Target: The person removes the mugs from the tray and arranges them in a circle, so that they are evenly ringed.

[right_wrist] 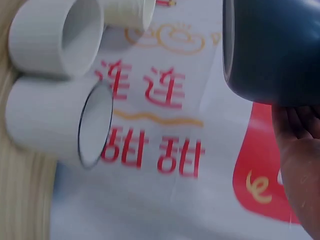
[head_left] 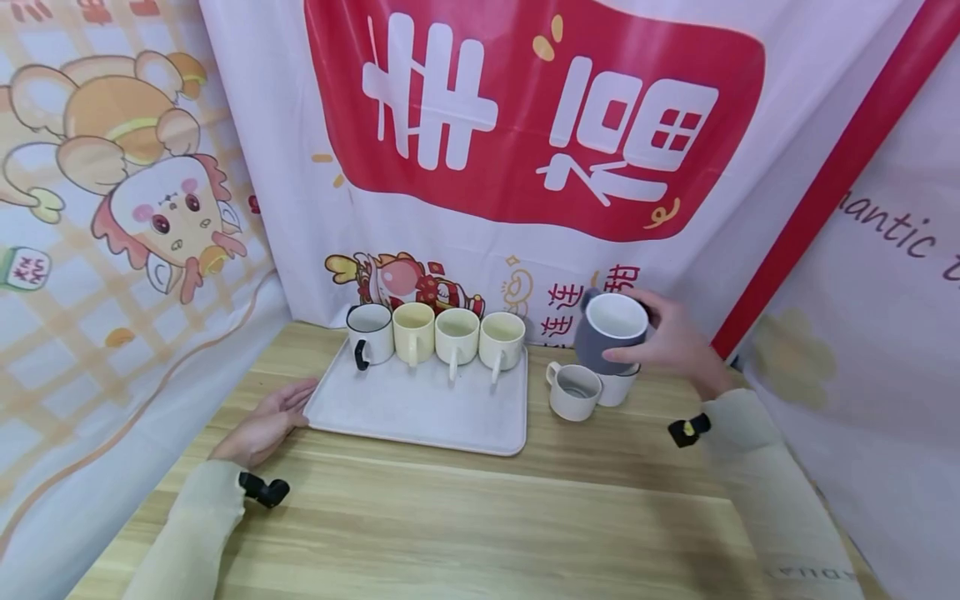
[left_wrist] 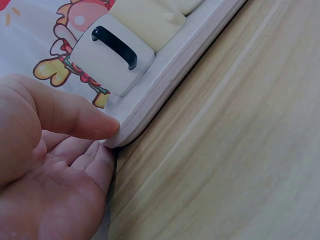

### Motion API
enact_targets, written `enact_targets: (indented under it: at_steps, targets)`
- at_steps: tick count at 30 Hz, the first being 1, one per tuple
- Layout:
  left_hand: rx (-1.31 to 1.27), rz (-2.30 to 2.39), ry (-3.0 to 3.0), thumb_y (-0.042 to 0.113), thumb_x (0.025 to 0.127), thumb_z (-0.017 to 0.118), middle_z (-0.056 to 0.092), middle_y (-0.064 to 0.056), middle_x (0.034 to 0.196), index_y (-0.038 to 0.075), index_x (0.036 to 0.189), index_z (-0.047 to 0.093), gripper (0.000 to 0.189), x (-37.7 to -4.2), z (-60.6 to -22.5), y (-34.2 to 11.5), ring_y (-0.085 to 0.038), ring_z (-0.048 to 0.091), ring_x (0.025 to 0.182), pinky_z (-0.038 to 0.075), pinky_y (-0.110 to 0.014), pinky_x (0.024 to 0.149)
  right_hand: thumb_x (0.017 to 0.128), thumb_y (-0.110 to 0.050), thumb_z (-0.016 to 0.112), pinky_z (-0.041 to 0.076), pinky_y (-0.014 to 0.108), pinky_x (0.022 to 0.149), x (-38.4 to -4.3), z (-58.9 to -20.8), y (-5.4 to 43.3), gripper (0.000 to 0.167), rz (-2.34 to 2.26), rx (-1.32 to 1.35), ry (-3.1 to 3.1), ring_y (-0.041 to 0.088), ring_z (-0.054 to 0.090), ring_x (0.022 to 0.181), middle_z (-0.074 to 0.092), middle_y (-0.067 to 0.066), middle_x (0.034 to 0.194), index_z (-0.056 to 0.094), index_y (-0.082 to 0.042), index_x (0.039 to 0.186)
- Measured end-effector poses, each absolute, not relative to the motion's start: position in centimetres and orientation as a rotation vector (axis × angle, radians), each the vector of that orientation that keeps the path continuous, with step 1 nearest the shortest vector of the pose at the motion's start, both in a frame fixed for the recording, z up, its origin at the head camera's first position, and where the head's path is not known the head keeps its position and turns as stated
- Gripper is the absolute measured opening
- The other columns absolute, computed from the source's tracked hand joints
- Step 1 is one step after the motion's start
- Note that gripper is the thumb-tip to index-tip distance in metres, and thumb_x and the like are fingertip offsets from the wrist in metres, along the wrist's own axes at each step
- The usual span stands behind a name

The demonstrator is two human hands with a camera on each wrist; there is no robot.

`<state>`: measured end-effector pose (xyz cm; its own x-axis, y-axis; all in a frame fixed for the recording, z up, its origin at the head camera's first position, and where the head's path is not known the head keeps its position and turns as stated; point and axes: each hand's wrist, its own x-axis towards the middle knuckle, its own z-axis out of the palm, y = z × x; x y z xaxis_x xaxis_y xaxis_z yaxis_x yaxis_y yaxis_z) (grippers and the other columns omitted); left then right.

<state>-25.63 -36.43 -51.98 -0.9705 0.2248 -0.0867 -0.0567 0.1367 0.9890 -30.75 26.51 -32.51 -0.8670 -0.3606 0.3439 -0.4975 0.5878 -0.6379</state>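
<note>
In the head view my right hand (head_left: 671,337) grips a dark grey mug (head_left: 603,346) with a white inside, held up above two pale mugs on the table. One of these, a cream mug (head_left: 573,404), stands in front; the other, a white mug (head_left: 618,390) with a dark rim, is partly hidden. My left hand (head_left: 273,421) is at the left edge of a white tray (head_left: 420,412). In the left wrist view its thumb (left_wrist: 85,117) lies on the tray's corner, with the fingers below. The fingers' far side on the grey mug is hidden.
Along the tray's back edge stand a white mug (head_left: 371,333) with a black handle, a yellow mug (head_left: 414,333) and two cream mugs (head_left: 457,337), handles facing forward. A printed cloth (head_left: 517,208) hangs behind the wooden table (head_left: 450,525), with more cloth at both sides.
</note>
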Motion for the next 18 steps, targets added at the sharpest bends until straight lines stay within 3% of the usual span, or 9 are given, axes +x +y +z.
enact_targets:
  at_steps: [5, 8, 12, 18]
  targets:
    - [0.175, 1.916, 2.209, -0.014, 0.091, 0.047, 0.002, -0.032, 0.175, -0.008, 0.166, 0.003, 0.087, -25.6, -52.1, -36.5, -0.048, 0.002, 0.162, 0.017, -0.047, 0.134, 0.079, -0.028, 0.094, 0.055, 0.071, 0.107, -29.8, -32.7, 30.9, 0.087, 1.089, 0.472, -2.687, 0.04, 0.058, 0.128, 0.059, 0.02, 0.145, 0.05, -0.011, 0.152]
    - [0.185, 1.919, 2.21, -0.013, 0.092, 0.048, 0.001, -0.032, 0.175, -0.008, 0.166, 0.003, 0.087, -25.6, -52.0, -36.5, -0.048, 0.002, 0.162, 0.018, -0.045, 0.134, 0.081, -0.03, 0.092, 0.058, 0.067, 0.104, -29.7, -33.6, 33.2, 0.085, 1.061, 0.378, -2.681, 0.039, 0.056, 0.126, 0.059, 0.022, 0.144, 0.051, -0.009, 0.152]
    - [0.18, 1.923, 2.211, -0.013, 0.091, 0.048, 0.001, -0.032, 0.175, -0.008, 0.166, 0.002, 0.088, -25.5, -51.8, -36.5, -0.048, 0.002, 0.162, 0.017, -0.047, 0.134, 0.082, -0.039, 0.09, 0.062, 0.06, 0.097, -29.7, -35.2, 35.4, 0.085, 1.045, 0.254, -2.704, 0.039, 0.056, 0.124, 0.06, 0.023, 0.142, 0.051, -0.009, 0.151]
    - [0.166, 1.91, 2.216, -0.013, 0.092, 0.048, 0.002, -0.032, 0.175, -0.007, 0.166, 0.003, 0.087, -25.5, -51.9, -36.3, -0.049, 0.003, 0.162, 0.016, -0.05, 0.134, 0.081, -0.052, 0.088, 0.059, 0.06, 0.093, -30.1, -39.0, 37.9, 0.091, 1.01, 0.094, -2.722, 0.043, 0.057, 0.121, 0.062, 0.027, 0.138, 0.052, -0.003, 0.147]
